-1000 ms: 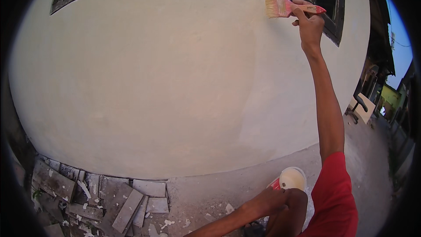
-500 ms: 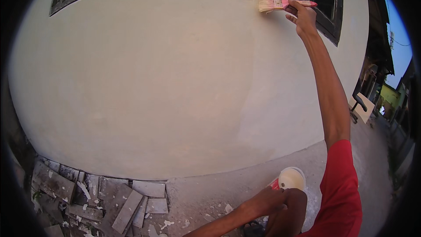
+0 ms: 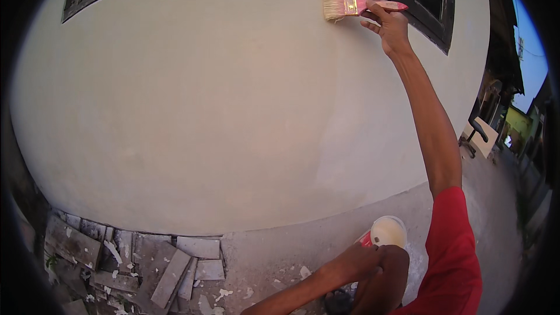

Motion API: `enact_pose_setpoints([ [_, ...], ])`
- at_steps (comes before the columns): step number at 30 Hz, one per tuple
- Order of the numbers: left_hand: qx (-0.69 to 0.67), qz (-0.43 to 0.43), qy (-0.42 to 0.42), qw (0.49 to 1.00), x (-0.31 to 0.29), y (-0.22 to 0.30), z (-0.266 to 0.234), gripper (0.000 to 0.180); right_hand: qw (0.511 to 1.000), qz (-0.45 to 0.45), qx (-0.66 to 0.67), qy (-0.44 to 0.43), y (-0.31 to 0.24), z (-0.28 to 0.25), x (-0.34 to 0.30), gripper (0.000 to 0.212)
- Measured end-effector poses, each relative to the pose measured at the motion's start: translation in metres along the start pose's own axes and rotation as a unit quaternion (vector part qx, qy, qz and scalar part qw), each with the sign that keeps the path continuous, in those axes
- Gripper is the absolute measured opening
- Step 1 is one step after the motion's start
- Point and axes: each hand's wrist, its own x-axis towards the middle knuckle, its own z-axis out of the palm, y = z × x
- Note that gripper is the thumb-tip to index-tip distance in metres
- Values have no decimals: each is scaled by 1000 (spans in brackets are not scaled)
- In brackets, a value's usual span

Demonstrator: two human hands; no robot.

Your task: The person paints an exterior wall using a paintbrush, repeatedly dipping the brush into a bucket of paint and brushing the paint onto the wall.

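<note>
My right hand (image 3: 392, 26) is raised at the upper right, closed around the pink handle of a flat paintbrush (image 3: 343, 6). Its pale bristles point left and touch the cream wall (image 3: 204, 99) just below the dark window frame (image 3: 402, 0). Low in the view, my left hand (image 3: 357, 261) is curled at the near side of a paint bucket (image 3: 389, 230). The bucket is white with a red patch on its side and contains cream paint. My bent knee (image 3: 389, 265) is beside that hand and hides part of its fingers.
Broken tiles and boards (image 3: 169, 274) lie in a pile at the lower left, with paint flakes on the ground around them. Concrete ground (image 3: 280, 251) runs along the wall's foot. Farther right stand a dark chair (image 3: 475, 131) and a pale board (image 3: 487, 140).
My right hand has moved the paintbrush a little to the left along the wall under the window frame. My left hand stays at the bucket; the view has shifted slightly.
</note>
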Motion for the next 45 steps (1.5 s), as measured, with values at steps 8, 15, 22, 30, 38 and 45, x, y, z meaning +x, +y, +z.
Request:
enact_pose_setpoints([
  [8, -21, 17, 22, 999, -1, -4, 5, 50, 936, -141, -234, 220, 5, -41, -39, 19],
  [15, 13, -7, 35, 999, -3, 1, 4, 49, 768, -439, -458, -87, 36, 82, -118, 23],
  [22, 6, -34, 6, 999, -11, 7, -3, 46, 958, -206, -194, 40, 16, 64, -89, 9],
  [30, -15, -6, 34, 999, -11, 0, 3, 46, 815, -399, -417, 50, 17, 64, -79, 22],
  [38, -23, -17, 28, 999, 1, -2, 9, 45, 879, -349, -251, -206, 20, 125, -138, 15],
  [45, -20, 4, 68, 997, 0, -4, 17, 44, 786, -475, -394, -40, -7, 131, -74, 14],
])
